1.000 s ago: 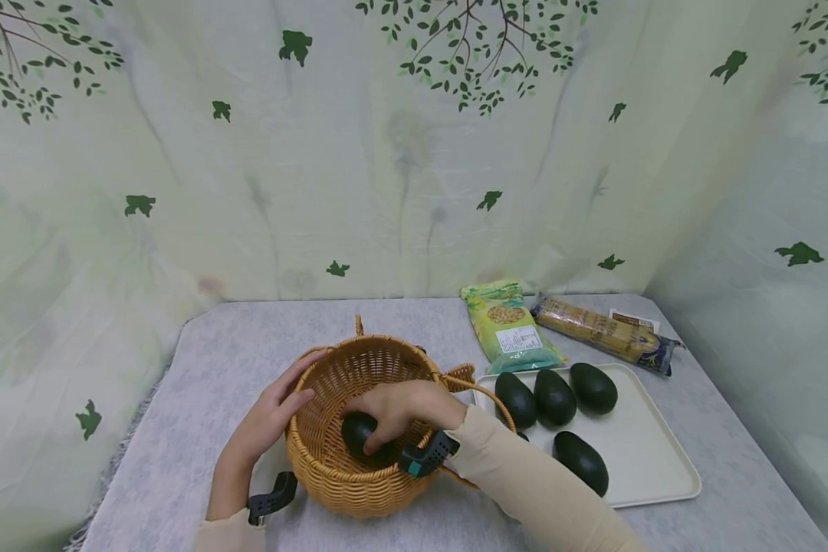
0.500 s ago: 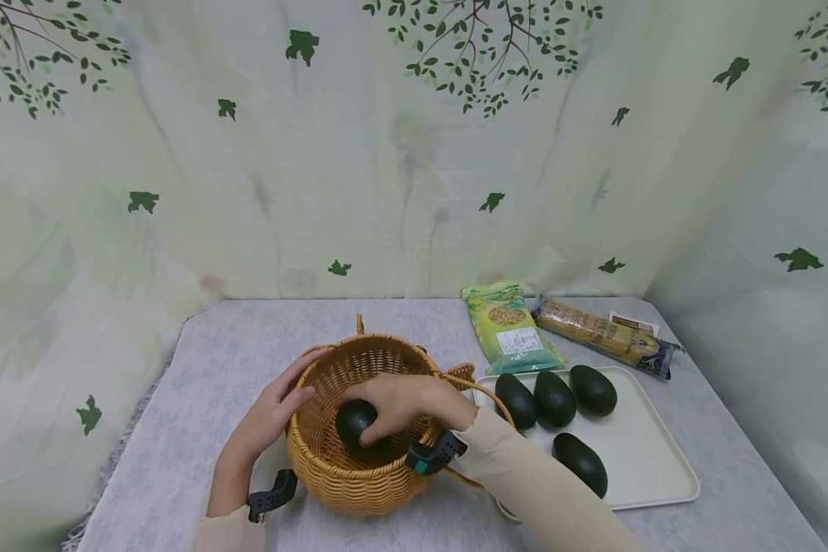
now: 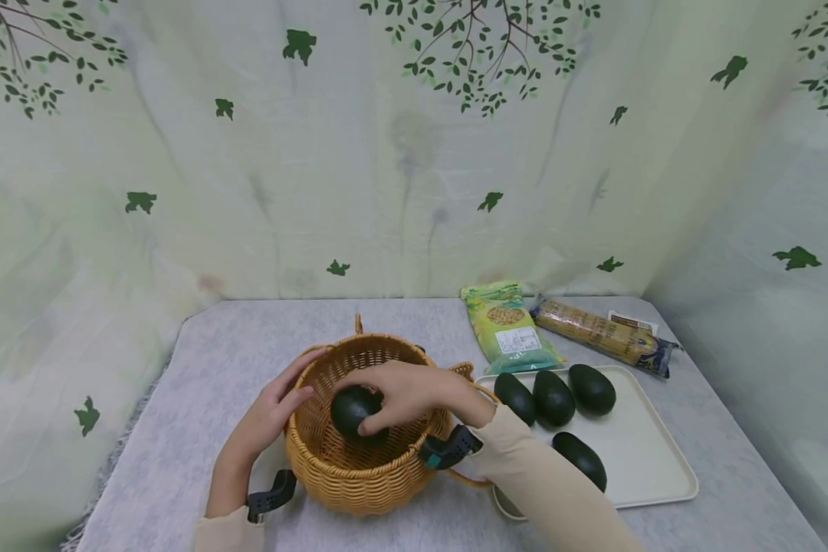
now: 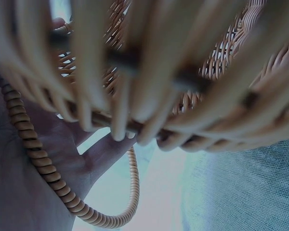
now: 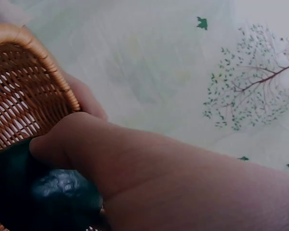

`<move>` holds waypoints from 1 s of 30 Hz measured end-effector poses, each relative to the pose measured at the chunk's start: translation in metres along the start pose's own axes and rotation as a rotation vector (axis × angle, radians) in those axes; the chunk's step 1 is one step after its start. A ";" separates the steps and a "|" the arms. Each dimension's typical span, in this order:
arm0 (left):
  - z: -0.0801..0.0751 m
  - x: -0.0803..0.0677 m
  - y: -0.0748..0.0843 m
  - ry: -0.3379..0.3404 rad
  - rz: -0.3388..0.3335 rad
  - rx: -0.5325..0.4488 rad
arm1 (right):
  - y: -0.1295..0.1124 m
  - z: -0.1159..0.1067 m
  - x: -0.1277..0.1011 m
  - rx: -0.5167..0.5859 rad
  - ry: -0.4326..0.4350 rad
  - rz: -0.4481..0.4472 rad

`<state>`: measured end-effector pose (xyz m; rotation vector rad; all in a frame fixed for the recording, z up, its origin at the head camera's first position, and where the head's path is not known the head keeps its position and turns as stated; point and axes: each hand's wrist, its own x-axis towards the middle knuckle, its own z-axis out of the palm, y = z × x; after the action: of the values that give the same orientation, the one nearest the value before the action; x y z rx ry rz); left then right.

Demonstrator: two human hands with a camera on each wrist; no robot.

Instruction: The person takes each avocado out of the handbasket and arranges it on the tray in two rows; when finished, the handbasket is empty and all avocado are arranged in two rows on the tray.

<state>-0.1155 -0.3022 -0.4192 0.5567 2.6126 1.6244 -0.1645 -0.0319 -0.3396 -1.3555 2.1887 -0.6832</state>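
A round wicker basket (image 3: 359,491) stands on the table. My left hand (image 3: 276,406) holds its left rim, thumb over the edge and fingers along the outside. In the left wrist view, a coiled wicker handle (image 4: 50,175) lies across that palm. My right hand (image 3: 403,391) grips a dark green avocado (image 3: 350,412) inside the basket's opening, thumb on the near side. The right wrist view shows the thumb pressed on the avocado's (image 5: 58,192) glossy skin; the other fingers are mostly hidden. Whether anything lies beneath the avocado, I cannot tell.
Right of the basket, a white tray (image 3: 652,460) bears several avocados (image 3: 554,399); my right sleeve (image 3: 545,483) covers part of it. Behind lie a green-yellow food bag (image 3: 510,326) and a long pasta packet (image 3: 603,331). A printed curtain (image 3: 400,153) closes off the back.
My right hand has risen slightly inside the basket, shifting the avocado up and a little left. The left hand has stayed on the rim.
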 end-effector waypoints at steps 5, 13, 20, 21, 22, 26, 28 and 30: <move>0.000 -0.001 -0.001 -0.003 0.005 -0.004 | -0.001 -0.006 -0.010 0.034 0.049 -0.028; 0.000 -0.001 -0.001 -0.001 0.002 -0.019 | -0.004 -0.013 -0.028 0.090 0.122 -0.040; 0.000 -0.001 -0.001 0.000 0.009 -0.015 | -0.010 -0.019 -0.049 0.124 0.170 -0.034; 0.001 -0.001 -0.001 0.000 0.010 -0.016 | -0.010 -0.019 -0.052 0.127 0.175 -0.033; 0.001 -0.001 -0.001 0.000 0.010 -0.016 | -0.009 -0.019 -0.055 0.130 0.179 -0.032; 0.001 -0.001 -0.001 0.000 0.010 -0.022 | -0.005 -0.020 -0.066 0.161 0.193 -0.026; 0.001 -0.001 0.000 0.002 0.008 -0.022 | -0.002 -0.021 -0.071 0.175 0.202 -0.019; 0.001 -0.001 0.000 0.003 0.009 -0.025 | 0.000 -0.021 -0.077 0.179 0.213 -0.009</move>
<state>-0.1148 -0.3019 -0.4201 0.5665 2.5916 1.6589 -0.1467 0.0413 -0.3131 -1.2509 2.2207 -1.0434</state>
